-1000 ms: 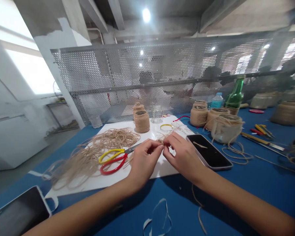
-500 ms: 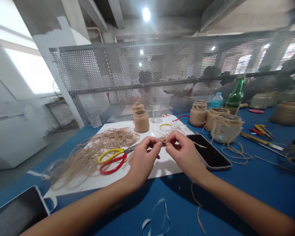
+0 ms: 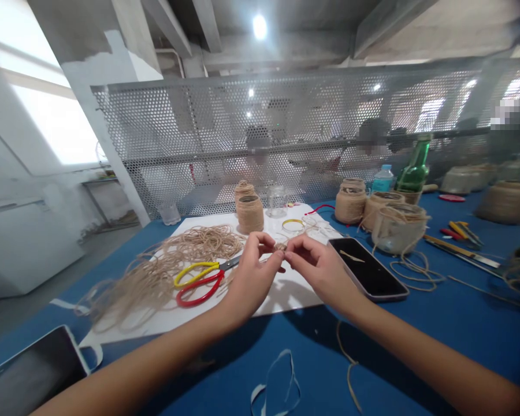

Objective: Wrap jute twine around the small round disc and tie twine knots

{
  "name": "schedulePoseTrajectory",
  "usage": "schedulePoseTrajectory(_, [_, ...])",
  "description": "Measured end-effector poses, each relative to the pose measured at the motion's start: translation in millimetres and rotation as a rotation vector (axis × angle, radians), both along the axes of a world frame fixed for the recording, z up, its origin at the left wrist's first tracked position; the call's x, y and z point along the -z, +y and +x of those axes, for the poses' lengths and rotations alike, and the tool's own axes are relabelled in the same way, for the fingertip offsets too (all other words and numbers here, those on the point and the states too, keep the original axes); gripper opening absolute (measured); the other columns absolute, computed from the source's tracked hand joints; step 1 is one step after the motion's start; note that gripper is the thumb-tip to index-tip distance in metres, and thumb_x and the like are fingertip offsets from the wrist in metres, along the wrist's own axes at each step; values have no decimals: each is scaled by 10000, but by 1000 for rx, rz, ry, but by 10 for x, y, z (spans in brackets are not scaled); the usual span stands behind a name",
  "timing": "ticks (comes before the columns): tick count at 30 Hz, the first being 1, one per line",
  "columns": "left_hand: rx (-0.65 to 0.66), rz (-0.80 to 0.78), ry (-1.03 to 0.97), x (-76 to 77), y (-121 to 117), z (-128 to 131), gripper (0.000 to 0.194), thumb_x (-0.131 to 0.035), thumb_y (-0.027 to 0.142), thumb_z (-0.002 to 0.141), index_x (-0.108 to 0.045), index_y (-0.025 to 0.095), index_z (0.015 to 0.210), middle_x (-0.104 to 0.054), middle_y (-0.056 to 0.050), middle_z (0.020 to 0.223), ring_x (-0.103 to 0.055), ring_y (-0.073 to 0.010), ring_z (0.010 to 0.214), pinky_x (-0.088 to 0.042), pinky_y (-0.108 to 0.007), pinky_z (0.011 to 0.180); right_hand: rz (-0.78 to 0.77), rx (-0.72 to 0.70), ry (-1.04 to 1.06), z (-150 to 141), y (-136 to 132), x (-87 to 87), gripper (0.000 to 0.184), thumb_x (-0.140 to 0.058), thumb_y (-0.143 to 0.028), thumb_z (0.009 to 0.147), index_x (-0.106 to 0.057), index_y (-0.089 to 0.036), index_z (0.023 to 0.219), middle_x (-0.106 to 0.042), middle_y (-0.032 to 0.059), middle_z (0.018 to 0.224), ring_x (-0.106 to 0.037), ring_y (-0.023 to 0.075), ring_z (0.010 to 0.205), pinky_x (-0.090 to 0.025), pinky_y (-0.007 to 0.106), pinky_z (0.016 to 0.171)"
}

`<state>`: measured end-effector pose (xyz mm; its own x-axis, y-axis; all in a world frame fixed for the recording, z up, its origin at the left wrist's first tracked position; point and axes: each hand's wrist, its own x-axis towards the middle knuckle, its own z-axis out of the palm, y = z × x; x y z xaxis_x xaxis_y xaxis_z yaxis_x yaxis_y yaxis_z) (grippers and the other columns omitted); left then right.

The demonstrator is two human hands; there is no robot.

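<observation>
My left hand (image 3: 252, 278) and my right hand (image 3: 319, 270) meet above the white sheet (image 3: 286, 299), thumbs and forefingers pinched close together. Between the fingertips shows a small tan bit of twine (image 3: 280, 247), mostly covered by the fingers. Left of my left hand lie scissors (image 3: 220, 268) with one yellow and one red handle, the blade tips hidden behind the hand. Beyond them spreads a loose heap of twine (image 3: 210, 240). Beside my right hand a dark-screened phone (image 3: 375, 276) lies flat, with a short scrap of twine (image 3: 352, 256) on it.
Twine-wrapped jars (image 3: 250, 215) and a clear jar (image 3: 277, 202) stand behind the hands. More wrapped jars (image 3: 350, 205), a green bottle (image 3: 415, 164) and pliers (image 3: 463, 231) are at right. A tablet-like device (image 3: 34, 367) lies at front left. A perforated metal screen (image 3: 216, 133) borders the back.
My right hand has shifted a little left, and its fingertips now come closer to those of my left hand. The pinched twine moved slightly left with them.
</observation>
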<state>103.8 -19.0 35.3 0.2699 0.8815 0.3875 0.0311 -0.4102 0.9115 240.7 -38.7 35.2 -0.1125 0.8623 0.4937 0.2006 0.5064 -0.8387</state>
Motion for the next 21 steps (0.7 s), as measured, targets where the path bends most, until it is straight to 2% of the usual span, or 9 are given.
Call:
schedulePoseTrajectory(2, [31,18,-7,-5,-5,8,240,-462,193,808,-390,200,1037,-473,-46,982,-536,-141,839,-524,-267,646,-1,-10,-2,-1,5,33,74,-483,-224,824,-509,-182,768,-517,-11,716,-488,120,673,-396,262,633])
schedulePoseTrajectory(4, [78,68,41,-18,-12,10,272,-411,175,831,-388,204,1100,-486,-60,999,-538,-142,838,-526,-268,652,6,10,4,-2,8,59,84,-474,-238,833,-509,-184,779,-520,-9,719,-479,120,663,-390,262,625])
schedulePoseTrajectory(8, [101,131,79,-42,-4,3,204,-368,136,835,-450,189,1014,-529,-39,901,-544,-118,746,-515,-247,633,-22,-38,164,-30,25,85,70,-482,-248,836,-497,-194,794,-474,-24,707,-427,101,611,-370,241,593])
schedulePoseTrajectory(14, [147,-52,-59,-74,22,-21,125,-371,124,809,-478,176,849,-511,-11,825,-541,-116,737,-505,-279,698,-201,-236,488,-89,32,95,81,-486,-272,834,-466,-207,790,-426,-28,730,-428,101,637,-382,247,623])
schedulePoseTrajectory(17, [168,-109,-99,-98,-7,-14,109,-376,132,811,-477,172,821,-514,-5,775,-534,-115,735,-477,-277,731,-213,-255,499,-79,26,82,83,-497,-279,825,-466,-210,794,-435,-26,725,-440,107,651,-387,254,640])
schedulePoseTrajectory(21, [160,-89,-69,-126,-34,-1,22,-490,171,790,-470,166,797,-510,8,739,-527,-107,718,-451,-251,710,-148,-231,442,-59,19,70,93,-524,-291,812,-472,-214,798,-447,-24,737,-445,109,668,-384,246,632])
